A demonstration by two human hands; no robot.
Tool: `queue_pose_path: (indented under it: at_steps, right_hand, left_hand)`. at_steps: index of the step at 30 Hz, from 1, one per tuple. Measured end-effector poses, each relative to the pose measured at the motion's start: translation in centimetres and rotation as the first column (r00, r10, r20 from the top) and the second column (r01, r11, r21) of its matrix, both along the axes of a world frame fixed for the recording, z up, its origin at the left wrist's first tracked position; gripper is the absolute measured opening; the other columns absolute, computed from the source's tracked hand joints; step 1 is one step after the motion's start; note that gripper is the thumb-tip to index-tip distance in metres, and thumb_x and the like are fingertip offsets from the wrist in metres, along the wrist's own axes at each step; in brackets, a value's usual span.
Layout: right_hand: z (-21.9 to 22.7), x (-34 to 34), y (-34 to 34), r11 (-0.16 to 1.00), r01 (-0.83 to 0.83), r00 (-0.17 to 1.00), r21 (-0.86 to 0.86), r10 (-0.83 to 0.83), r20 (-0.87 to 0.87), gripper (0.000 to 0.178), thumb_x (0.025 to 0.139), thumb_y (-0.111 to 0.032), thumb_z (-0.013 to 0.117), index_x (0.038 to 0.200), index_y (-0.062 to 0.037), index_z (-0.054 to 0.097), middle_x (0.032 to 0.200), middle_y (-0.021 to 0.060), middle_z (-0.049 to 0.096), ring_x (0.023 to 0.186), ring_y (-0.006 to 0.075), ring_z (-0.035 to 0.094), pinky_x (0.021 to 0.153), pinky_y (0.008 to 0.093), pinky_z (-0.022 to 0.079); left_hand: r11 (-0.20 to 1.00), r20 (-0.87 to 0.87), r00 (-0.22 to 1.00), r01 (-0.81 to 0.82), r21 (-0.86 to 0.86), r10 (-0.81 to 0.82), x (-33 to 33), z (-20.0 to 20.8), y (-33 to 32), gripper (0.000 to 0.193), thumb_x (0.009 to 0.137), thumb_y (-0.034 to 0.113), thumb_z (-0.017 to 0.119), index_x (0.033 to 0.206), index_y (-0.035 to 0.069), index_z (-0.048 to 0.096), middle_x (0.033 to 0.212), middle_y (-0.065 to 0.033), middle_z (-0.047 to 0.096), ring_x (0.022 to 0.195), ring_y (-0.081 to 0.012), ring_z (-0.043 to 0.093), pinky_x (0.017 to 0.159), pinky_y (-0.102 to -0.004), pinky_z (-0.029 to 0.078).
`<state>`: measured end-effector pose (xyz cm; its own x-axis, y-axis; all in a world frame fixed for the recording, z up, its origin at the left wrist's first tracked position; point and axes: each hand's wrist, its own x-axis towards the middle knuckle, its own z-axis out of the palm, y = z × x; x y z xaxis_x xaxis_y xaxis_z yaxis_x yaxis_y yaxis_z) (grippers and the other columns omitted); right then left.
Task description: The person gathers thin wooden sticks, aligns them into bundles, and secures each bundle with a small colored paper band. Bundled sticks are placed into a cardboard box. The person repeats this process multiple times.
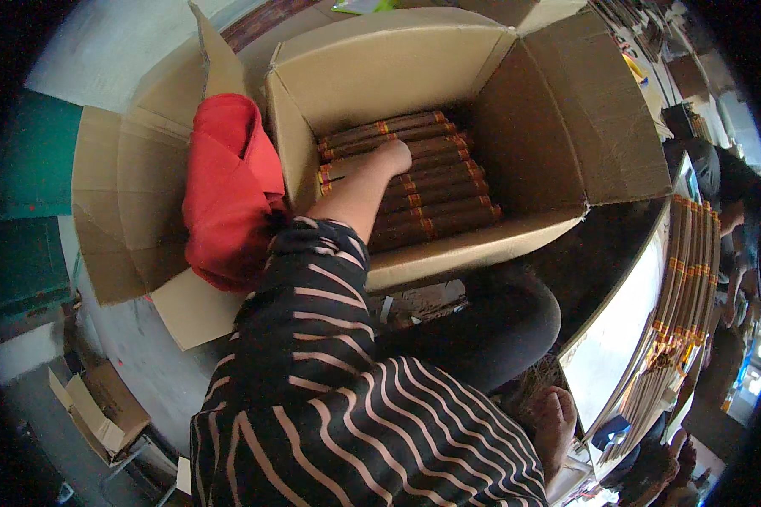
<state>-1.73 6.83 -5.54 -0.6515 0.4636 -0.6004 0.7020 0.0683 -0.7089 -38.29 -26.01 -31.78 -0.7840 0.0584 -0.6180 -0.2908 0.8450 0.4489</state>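
Observation:
My left hand (pixel 392 158) reaches down into a large open cardboard box (pixel 389 72), its fingers hidden below the back of the hand. Beneath it lie several long brown packs (pixel 435 190) with orange and yellow bands, laid side by side in rows on the box's bottom. Whether the hand grips one of them does not show. What looks like my right hand (pixel 556 422) is low at the right, beside my dark-clad knee and near a white-topped surface. Its fingers are too dim to make out, and I see nothing held in it.
Red cloth (pixel 232 182) hangs over the left side flaps. On the white surface (pixel 613 363) at right lie more banded brown packs (pixel 685 270). A smaller opened carton (pixel 101 410) stands low at left. Other people (pixel 731 194) sit along the far right edge.

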Motion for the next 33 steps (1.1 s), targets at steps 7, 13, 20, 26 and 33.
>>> queue_pose_path:
  at_steps: [7,13,20,26,33]
  right_hand:
    - [-0.4,1.3,1.2,0.997,0.060,0.997,-0.041,-0.061,-0.037,0.018,0.089,-0.016,0.050,0.094,0.0012,0.056,0.081,0.0084,0.058,0.075,0.0160,0.056,0.073,0.0288,0.047]
    - [-0.4,1.7,1.5,0.991,0.120,0.992,-0.060,-0.122,-0.033,0.018,0.089,-0.015,0.050,0.095,0.0009,0.055,0.081,0.0079,0.058,0.076,0.0156,0.056,0.073,0.0287,0.047]
    - [-0.1,2.6,1.6,0.990,0.100,0.991,-0.102,-0.109,-0.084,0.017,0.087,-0.012,0.054,0.096,0.0016,0.056,0.083,0.0060,0.060,0.076,0.0132,0.056,0.071,0.0257,0.046]
    - [-0.2,3.8,2.1,0.985,0.144,0.981,-0.094,-0.155,-0.117,0.020,0.087,-0.015,0.055,0.093,0.0036,0.058,0.078,0.0062,0.061,0.072,0.0126,0.056,0.068,0.0250,0.046]
    - [-0.1,6.8,3.2,0.984,0.177,0.978,-0.016,-0.178,-0.105,0.022,0.089,-0.019,0.055,0.091,0.0030,0.057,0.070,0.0040,0.056,0.062,0.0095,0.051,0.057,0.0230,0.042]
  left_hand:
    - [0.997,-0.031,0.999,0.030,-0.076,-0.033,-1.9,-2.7,-2.2,0.032,0.083,0.011,0.042,0.106,-0.004,0.059,0.112,-0.0253,0.055,0.105,-0.0351,0.054,0.088,-0.0439,0.043]
    - [0.965,0.049,0.976,0.218,-0.146,-0.213,-0.5,2.3,-1.9,0.034,0.081,0.007,0.042,0.109,-0.005,0.057,0.115,-0.0248,0.054,0.108,-0.0360,0.052,0.089,-0.0444,0.041]
    - [0.999,-0.014,1.000,-0.006,0.042,0.007,-0.3,1.0,-2.3,0.049,0.081,0.007,0.040,0.129,-0.001,0.039,0.136,-0.0202,0.036,0.127,-0.0331,0.033,0.102,-0.0395,0.030]
    - [0.916,-0.333,0.925,-0.037,0.400,0.183,-2.4,5.2,0.3,0.022,0.078,0.014,0.053,0.089,-0.003,0.062,0.076,-0.0056,0.058,0.071,-0.0164,0.051,0.065,-0.0320,0.042]
    - [0.656,-0.444,0.790,0.070,0.751,0.424,2.4,21.5,11.6,0.030,0.089,0.028,0.052,0.072,0.002,0.054,0.066,-0.0004,0.049,0.062,-0.0088,0.044,0.058,-0.0249,0.038]
